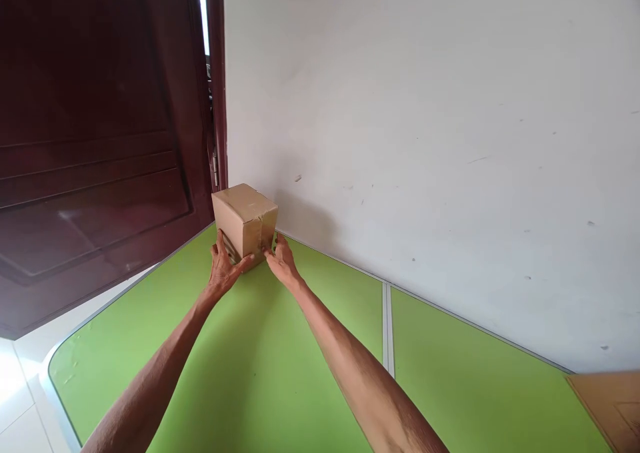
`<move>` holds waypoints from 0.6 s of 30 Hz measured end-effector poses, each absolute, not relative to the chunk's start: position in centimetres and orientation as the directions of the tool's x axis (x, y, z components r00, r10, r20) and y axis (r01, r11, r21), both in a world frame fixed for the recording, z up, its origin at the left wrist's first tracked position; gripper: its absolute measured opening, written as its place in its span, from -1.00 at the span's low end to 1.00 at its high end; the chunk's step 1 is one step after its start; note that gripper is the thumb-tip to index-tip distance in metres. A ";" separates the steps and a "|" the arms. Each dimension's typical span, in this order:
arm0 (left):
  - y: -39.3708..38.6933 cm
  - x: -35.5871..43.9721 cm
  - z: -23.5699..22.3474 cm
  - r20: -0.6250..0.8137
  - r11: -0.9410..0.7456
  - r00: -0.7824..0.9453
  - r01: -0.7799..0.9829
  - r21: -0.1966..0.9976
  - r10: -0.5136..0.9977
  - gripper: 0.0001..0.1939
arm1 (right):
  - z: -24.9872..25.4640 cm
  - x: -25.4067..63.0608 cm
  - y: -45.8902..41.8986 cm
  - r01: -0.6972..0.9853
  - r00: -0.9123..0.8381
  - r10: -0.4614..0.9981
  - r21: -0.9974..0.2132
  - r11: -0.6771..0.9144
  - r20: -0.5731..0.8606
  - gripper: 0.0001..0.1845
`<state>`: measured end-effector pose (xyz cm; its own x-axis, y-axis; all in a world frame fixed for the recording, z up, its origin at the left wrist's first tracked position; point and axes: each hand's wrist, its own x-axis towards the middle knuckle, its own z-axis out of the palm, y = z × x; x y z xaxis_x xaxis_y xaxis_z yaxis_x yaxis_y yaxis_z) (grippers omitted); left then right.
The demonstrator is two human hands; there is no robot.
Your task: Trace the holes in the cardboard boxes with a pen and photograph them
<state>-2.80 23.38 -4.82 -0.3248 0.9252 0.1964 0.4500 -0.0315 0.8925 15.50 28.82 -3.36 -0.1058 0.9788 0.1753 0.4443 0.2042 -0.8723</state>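
A small brown cardboard box [245, 203] with a taped side sits at the far corner of the green tabletop, close to the wall. My left hand [227, 263] grips its lower left side, the fingers along that face and the thumb across the near bottom corner. On the taped right face, my right hand [283, 260] presses with its thumb, while other fingers reach along the right side. The box's top is closed. Whether its whole underside rests on the table cannot be made out.
The green table [330, 346] has a pale seam [388, 326] and meets the scuffed white wall [425, 140]. A dark red door [100, 106] stands at the left, beside the table's edge. A flat brown cardboard piece [607, 406] lies at the lower right.
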 end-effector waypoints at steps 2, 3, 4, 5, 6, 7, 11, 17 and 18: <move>25.0 -2.7 -4.9 0.177 -0.013 -0.321 0.452 0.892 0.930 0.47 | -3.2 15.2 30.2 0.471 -0.061 0.989 -0.870 0.145 0.133 -0.55; 25.6 -2.5 -5.0 0.172 -0.007 -0.322 0.454 0.891 0.931 0.47 | -3.2 14.9 30.8 0.482 -0.037 0.994 -0.869 0.110 0.106 -0.55; 26.1 -2.1 -5.1 0.169 -0.001 -0.326 0.457 0.889 0.930 0.47 | -3.1 14.7 31.4 0.486 -0.015 0.996 -0.870 0.079 0.082 -0.55; 26.5 -1.7 -5.2 0.167 0.005 -0.331 0.460 0.888 0.929 0.48 | -3.1 14.5 32.0 0.485 0.006 0.998 -0.873 0.049 0.060 -0.55; 26.9 -1.3 -5.3 0.163 0.012 -0.337 0.463 0.886 0.927 0.49 | -3.0 14.2 32.5 0.481 0.026 0.999 -0.877 0.021 0.038 -0.55; 27.3 -0.9 -5.4 0.160 0.019 -0.341 0.465 0.885 0.926 0.49 | -2.9 14.0 33.1 0.473 0.042 0.999 -0.881 -0.005 0.017 -0.55; 28.7 0.6 -5.4 0.155 0.031 -0.346 0.476 0.879 0.925 0.45 | -2.5 13.5 34.9 0.415 0.049 0.998 -0.908 -0.063 -0.046 -0.57; 31.1 2.0 -4.8 0.150 0.074 -0.397 0.495 0.866 0.906 0.09 | -2.5 14.3 35.7 0.286 -0.092 0.995 -0.958 -0.007 -0.035 -0.56; 31.5 2.1 -4.6 0.152 0.081 -0.409 0.499 0.863 0.900 -0.07 | -2.5 14.4 35.6 0.266 -0.116 0.993 -0.964 0.013 -0.018 -0.55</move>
